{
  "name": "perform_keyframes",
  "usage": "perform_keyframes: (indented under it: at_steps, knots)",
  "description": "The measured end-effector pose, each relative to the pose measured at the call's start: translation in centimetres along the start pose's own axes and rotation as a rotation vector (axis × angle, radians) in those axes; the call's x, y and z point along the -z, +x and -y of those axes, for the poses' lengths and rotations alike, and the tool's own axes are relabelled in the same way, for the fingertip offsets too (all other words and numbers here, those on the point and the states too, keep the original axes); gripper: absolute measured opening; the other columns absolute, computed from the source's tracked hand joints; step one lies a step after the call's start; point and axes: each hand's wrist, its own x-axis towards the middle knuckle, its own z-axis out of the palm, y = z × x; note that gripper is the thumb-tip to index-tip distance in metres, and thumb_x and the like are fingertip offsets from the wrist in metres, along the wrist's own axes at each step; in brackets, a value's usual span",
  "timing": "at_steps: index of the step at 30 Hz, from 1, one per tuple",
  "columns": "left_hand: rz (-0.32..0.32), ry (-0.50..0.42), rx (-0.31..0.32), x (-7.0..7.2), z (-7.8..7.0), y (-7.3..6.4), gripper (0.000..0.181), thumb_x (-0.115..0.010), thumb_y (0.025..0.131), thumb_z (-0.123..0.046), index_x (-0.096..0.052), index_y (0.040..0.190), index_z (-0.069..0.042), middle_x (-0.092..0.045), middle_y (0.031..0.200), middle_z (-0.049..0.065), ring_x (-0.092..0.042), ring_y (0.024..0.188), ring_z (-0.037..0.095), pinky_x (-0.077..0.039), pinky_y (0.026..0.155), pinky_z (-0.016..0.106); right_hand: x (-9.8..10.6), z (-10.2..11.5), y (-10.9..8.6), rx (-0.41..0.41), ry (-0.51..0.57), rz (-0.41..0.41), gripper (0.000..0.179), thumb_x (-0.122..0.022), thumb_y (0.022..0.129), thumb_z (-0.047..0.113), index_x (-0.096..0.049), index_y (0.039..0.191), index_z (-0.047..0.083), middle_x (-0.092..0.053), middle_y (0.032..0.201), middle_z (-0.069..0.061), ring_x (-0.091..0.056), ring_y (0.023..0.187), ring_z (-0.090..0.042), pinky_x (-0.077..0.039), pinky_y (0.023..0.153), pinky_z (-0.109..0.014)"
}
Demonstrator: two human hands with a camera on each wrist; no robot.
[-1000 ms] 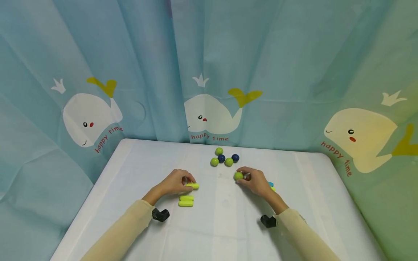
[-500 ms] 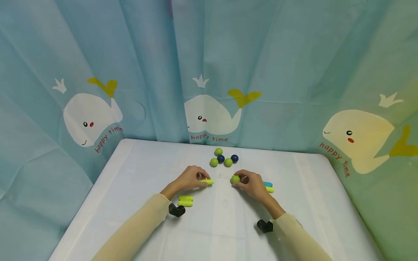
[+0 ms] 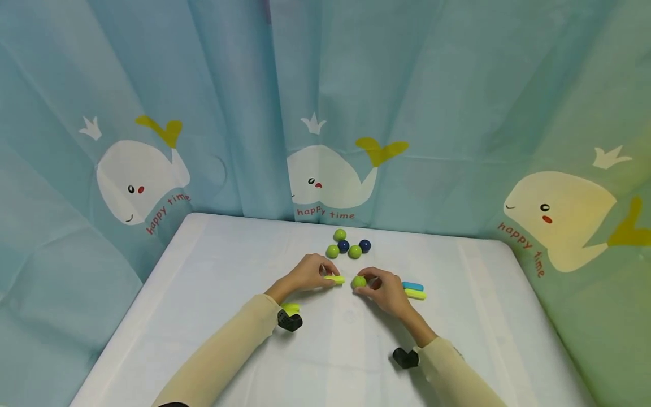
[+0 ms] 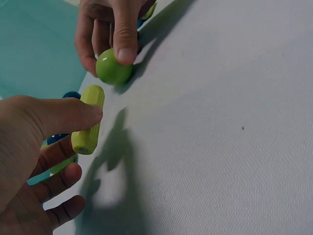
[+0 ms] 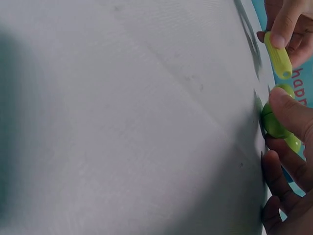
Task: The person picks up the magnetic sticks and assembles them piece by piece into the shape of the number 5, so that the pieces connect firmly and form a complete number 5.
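Note:
Between thumb and fingers, my left hand (image 3: 310, 272) pinches a short yellow-green stick (image 3: 338, 279). The left wrist view shows its ribbed side and a hole in the near end. My right hand (image 3: 387, 291) grips a green ball (image 3: 358, 282) low over the white table, thumb on one side and fingers on the other. The stick's free end points at the ball, and a small gap separates them in the head view. In the right wrist view the stick (image 5: 279, 59) stands just beyond the ball (image 5: 273, 123), which the right thumb partly covers.
Behind the hands lie more green balls (image 3: 355, 252) and two dark blue balls (image 3: 364, 245). A blue stick (image 3: 412, 286) and a yellow-green one (image 3: 416, 294) rest by the right hand. More yellow-green sticks (image 3: 291, 308) are partly hidden by the left forearm. A whale-print curtain (image 3: 447, 186) borders the table.
My left hand has carried the yellow-green stick right and slightly away from me. The right hand has brought the green ball a little left, so the two are now close together.

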Motion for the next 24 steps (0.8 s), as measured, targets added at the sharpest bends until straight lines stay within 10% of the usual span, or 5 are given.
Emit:
perform_keyframes:
  at_steps: [24]
  knots:
    - [-0.004, 0.066, -0.033, -1.7, -0.8, 1.2, 0.014, -0.082, 0.088, -0.011, -0.080, 0.101, -0.013, -0.072, 0.088, -0.008, -0.055, 0.075, 0.006, -0.046, 0.072, 0.023, -0.1, 0.2, -0.4, 0.006, 0.022, 0.026, 0.035, -0.085, 0.086, 0.019, -0.071, 0.118, 0.014, -0.072, 0.107, -0.002, -0.058, 0.076, -0.012, -0.048, 0.069, -0.028]
